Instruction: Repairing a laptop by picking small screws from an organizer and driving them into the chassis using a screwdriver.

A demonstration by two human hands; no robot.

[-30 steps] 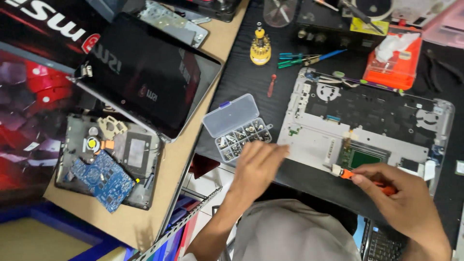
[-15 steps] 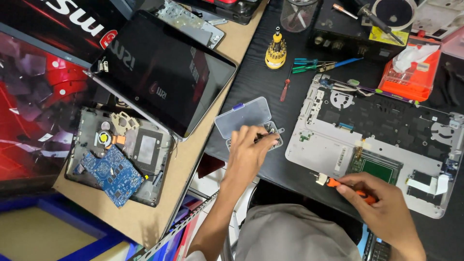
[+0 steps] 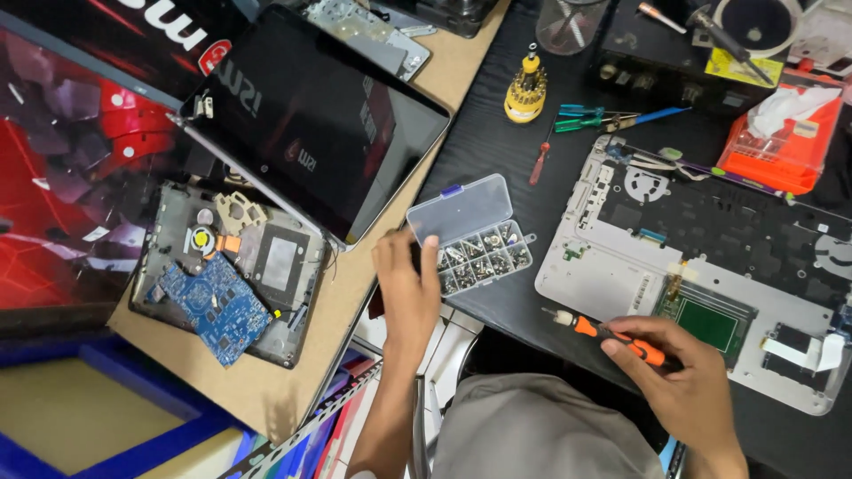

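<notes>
The left hand (image 3: 406, 282) reaches up from the bottom centre of the frame, forearm nearly vertical, and rests at the left end of a clear plastic screw organiser (image 3: 470, 235) lying just left of centre on the black table (image 3: 497, 115). Its fingers are curled loosely over the box's near left corner, fingertips touching the compartments; whether they pinch a screw cannot be told. The box's lid stands open, tilted back toward the upper left.

The right hand (image 3: 688, 377), at the lower right, is clenched around an orange-and-black screwdriver (image 3: 612, 333), whose pale tip points left, just below the near edge of an opened silver laptop base (image 3: 603, 266). That base fills the right middle of the frame.

A black tablet screen (image 3: 311, 124) lies at upper left, with a disassembled chassis holding a blue circuit board (image 3: 217, 306) beneath it.
</notes>
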